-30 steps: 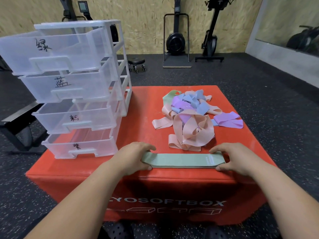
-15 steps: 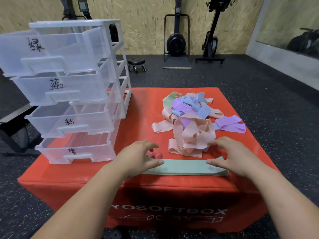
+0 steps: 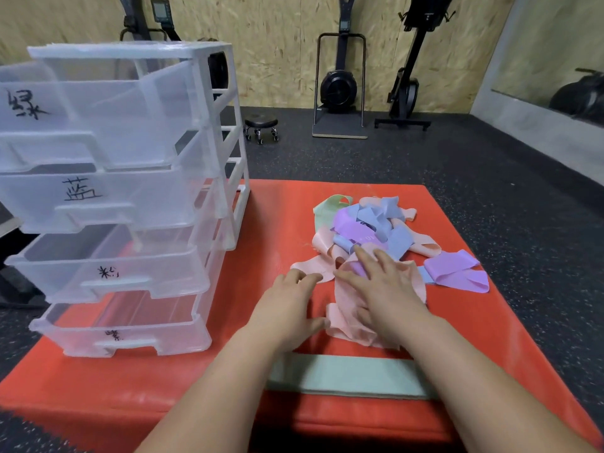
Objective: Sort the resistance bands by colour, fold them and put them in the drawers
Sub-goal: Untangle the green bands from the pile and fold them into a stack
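Both hands are on the pink band (image 3: 343,304), right of the drawer unit (image 3: 130,132). The right hand (image 3: 389,289) lies flat on it, grip spread and pinching nothing. The left hand (image 3: 287,308) sits just beside, fingers splayed too. Trouble ahead: in the pile (image 3: 366,220), pink loops run under blue and purple, so a tug could drag the wrong colours along. The flat green band (image 3: 353,376) lies at the worktop's (image 3: 277,217) near edge, under both forearms, and a careless sweep could knock it off. Handwritten drawer labels: 蓝 is clear on the second; the top looks like 绿, the third like 粉; the bottom one is blurred.
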{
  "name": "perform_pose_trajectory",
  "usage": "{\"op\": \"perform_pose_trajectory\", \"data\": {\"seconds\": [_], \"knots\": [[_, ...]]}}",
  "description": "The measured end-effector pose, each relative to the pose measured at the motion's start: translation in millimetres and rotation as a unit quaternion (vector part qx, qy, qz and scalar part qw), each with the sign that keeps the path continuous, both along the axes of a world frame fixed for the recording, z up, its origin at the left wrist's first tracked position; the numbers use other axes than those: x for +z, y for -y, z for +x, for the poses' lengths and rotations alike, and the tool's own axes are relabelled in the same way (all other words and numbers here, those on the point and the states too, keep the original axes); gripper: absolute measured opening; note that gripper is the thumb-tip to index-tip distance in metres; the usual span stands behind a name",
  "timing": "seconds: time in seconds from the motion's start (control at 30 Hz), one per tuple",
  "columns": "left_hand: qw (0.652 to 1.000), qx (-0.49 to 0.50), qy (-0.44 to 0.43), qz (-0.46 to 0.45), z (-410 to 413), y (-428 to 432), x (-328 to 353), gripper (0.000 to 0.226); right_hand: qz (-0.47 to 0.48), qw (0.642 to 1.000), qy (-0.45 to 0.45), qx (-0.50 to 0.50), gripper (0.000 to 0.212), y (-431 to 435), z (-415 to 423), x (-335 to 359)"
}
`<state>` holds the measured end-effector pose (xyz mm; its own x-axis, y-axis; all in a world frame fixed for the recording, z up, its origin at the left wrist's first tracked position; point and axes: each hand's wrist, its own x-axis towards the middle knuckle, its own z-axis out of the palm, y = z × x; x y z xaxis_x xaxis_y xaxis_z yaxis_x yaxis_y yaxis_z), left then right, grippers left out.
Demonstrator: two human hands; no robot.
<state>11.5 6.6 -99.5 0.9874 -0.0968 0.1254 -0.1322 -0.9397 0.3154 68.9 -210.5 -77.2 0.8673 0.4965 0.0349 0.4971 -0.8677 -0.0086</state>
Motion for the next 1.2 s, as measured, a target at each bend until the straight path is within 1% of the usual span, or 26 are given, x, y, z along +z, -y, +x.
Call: {"op": "perform_pose_trajectory", "data": {"seconds": [0.07,0.13,0.17,0.23,0.3,0.33,0.4,0.47,0.5,0.53,0.57,0.6,0.63,0.67,0.7,0.73,0.77,0.83,0.87,0.93,0.97,1.03,1.1,1.13,1.17,1.2], "knots": [[1.000,-0.003,-0.003,-0.018,11.8,-2.5,-1.7,0.088,-0.012,0.999,0.007,0.031,0.061,4.3,25.3,-4.4],[0.999,-0.008,-0.004,-0.040,23.0,-4.1,-3.9,0.088,0.000,0.999,0.006,0.042,0.057,16.6,50.9,-5.9],[0.999,-0.009,-0.004,-0.049,28.6,-4.7,-5.7,0.088,0.007,0.999,0.002,0.034,0.055,23.3,63.8,-4.2],[0.998,-0.009,-0.002,-0.059,39.2,-4.1,-8.5,0.088,-0.032,0.999,0.024,0.010,0.037,37.2,87.5,4.5],[0.998,-0.007,0.007,-0.069,48.3,-2.0,-10.8,0.087,-0.053,0.994,0.088,-0.037,0.021,51.8,109.2,20.7],[0.997,-0.005,0.014,-0.078,52.1,-0.8,-11.0,0.086,-0.028,0.990,0.125,-0.064,0.021,60.1,120.2,29.3],[0.995,0.000,0.031,-0.096,57.7,1.6,-10.6,0.084,0.065,0.976,0.168,-0.121,0.036,70.6,139.6,43.1],[0.993,0.002,0.046,-0.112,60.5,4.6,-9.5,0.083,0.133,0.960,0.178,-0.173,0.041,70.0,153.9,51.4],[0.992,0.002,0.051,-0.119,61.2,6.2,-9.5,0.083,0.143,0.961,0.158,-0.175,0.042,65.9,157.1,52.6],[0.991,0.002,0.051,-0.126,61.2,7.6,-9.5,0.083,0.125,0.973,0.109,-0.160,0.046,63.4,160.1,49.7],[0.990,0.003,0.047,-0.131,60.9,9.0,-10.2,0.083,0.073,0.987,0.034,-0.137,0.051,62.2,161.0,44.6],[0.990,0.003,0.040,-0.135,60.3,9.9,-11.3,0.083,0.013,0.991,-0.049,-0.121,0.059,61.3,158.5,39.6],[0.990,0.004,0.034,-0.135,59.9,10.5,-12.8,0.083,-0.036,0.985,-0.114,-0.121,0.067,61.9,153.9,34.8],[0.991,0.005,0.030,-0.132,59.6,10.7,-14.2,0.083,-0.061,0.978,-0.152,-0.130,0.075,63.9,148.7,31.5],[0.991,0.006,0.027,-0.128,59.5,11.0,-15.4,0.083,-0.065,0.975,-0.158,-0.142,0.081,67.2,144.9,28.3],[0.992,0.008,0.023,-0.125,59.7,11.5,-15.7,0.084,-0.053,0.978,-0.136,-0.150,0.085,68.3,139.8,27.7],[0.992,0.009,0.020,-0.124,59.9,12.0,-15.9,0.084,-0.034,0.982,-0.106,-0.154,0.085,66.7,133.8,28.9],[0.993,0.009,0.018,-0.121,61.3,13.3,-15.4,0.085,0.012,0.991,-0.041,-0.128,0.073,57.9,123.3,32.3],[0.993,0.008,0.016,-0.119,61.9,14.0,-15.1,0.085,0.041,0.995,-0.015,-0.093,0.068,52.4,118.5,33.4],[0.993,0.009,0.013,-0.121,62.6,15.0,-14.9,0.086,0.070,0.997,0.010,-0.012,0.066,37.8,107.3,30.5],[0.993,0.010,0.013,-0.120,62.8,15.5,-14.7,0.085,0.061,0.998,0.003,0.013,0.068,30.9,102.1,24.8],[0.993,0.013,0.012,-0.118,62.3,16.3,-15.4,0.084,0.002,1.000,-0.019,0.020,0.073,21.3,96.8,9.4],[0.993,0.014,0.003,-0.118,60.3,16.6,-15.8,0.085,-0.047,0.999,-0.025,0.004,0.061,19.6,99.9,-9.5],[0.993,0.014,-0.003,-0.116,59.2,16.3,-15.6,0.085,-0.042,0.999,-0.026,-0.003,0.048,21.7,103.4,-18.4],[0.993,0.014,-0.008,-0.114,58.3,15.5,-15.4,0.086,-0.015,1.000,-0.016,-0.005,0.036,24.0,107.4,-25.5],[0.993,0.015,-0.012,-0.113,57.4,14.3,-14.6,0.085,0.008,1.000,-0.007,-0.007,0.031,24.9,110.5,-26.8]]}}
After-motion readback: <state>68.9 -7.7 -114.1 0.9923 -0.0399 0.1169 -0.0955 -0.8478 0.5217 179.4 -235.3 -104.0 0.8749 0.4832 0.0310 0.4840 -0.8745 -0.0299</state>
